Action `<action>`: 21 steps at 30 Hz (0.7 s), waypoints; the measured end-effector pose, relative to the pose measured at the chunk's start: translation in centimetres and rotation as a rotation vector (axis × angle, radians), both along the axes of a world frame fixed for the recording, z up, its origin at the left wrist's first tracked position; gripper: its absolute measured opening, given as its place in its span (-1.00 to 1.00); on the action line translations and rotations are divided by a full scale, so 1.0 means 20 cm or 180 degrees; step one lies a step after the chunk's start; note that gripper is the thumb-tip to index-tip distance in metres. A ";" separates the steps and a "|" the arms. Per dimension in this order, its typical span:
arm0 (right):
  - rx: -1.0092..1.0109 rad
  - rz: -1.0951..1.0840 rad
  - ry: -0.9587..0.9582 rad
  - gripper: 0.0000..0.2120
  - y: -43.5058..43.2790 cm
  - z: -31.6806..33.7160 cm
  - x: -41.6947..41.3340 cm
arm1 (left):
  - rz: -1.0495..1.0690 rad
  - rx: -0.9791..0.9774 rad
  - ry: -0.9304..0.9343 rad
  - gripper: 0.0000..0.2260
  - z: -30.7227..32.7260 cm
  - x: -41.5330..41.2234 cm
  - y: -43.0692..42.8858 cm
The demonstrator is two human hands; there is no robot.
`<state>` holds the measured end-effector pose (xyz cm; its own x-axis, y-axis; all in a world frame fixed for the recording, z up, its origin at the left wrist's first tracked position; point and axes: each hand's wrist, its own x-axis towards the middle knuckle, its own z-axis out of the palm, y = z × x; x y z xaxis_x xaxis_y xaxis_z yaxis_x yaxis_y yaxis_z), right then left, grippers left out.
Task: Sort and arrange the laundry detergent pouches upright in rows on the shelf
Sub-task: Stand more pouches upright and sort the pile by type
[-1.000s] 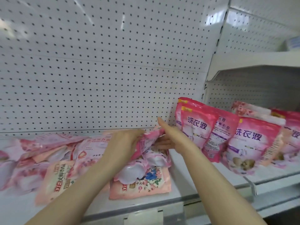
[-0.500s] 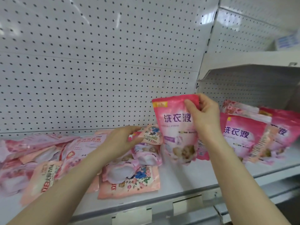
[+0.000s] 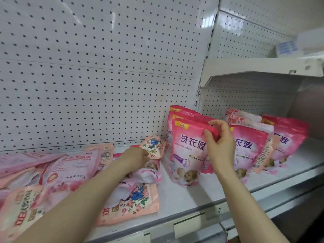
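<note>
A dark pink detergent pouch [image 3: 187,151] stands upright on the white shelf [image 3: 184,197], in front of two like pouches [image 3: 177,111] against the pegboard. My right hand [image 3: 220,148] pinches its top right corner. To the left, pale pink and peach pouches lie flat in a loose pile [image 3: 70,169]. My left hand [image 3: 135,158] reaches over that pile, and its fingers hold the lower edge of a small floral pouch [image 3: 155,145], which is tipped up. A larger floral pouch [image 3: 133,202] lies flat near the front edge.
More dark pink pouches stand in rows at the right [image 3: 250,151], with paler ones behind [image 3: 245,118]. A pegboard wall [image 3: 105,76] backs the shelf. An upper shelf [image 3: 263,67] overhangs the right side. Price-tag holders [image 3: 189,225] line the front rail.
My right hand lifted a dark pink pouch from the pile, carried it right and stood it in front of the row. My left hand stayed at the floral pouch.
</note>
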<state>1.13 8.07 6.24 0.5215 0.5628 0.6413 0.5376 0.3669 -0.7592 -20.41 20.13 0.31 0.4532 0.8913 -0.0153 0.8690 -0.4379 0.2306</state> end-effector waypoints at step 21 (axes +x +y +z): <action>-0.2010 -0.0595 -0.3665 -0.74 0.35 0.03 -0.52 | 0.0241 -0.0057 -0.0907 -0.39 -0.02 -0.30 -0.07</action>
<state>-9.28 15.17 6.82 -0.0384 0.9054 0.4228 0.9884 -0.0279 0.1496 -26.44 18.63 -0.04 0.3736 0.9235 0.0870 0.7981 -0.3678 0.4772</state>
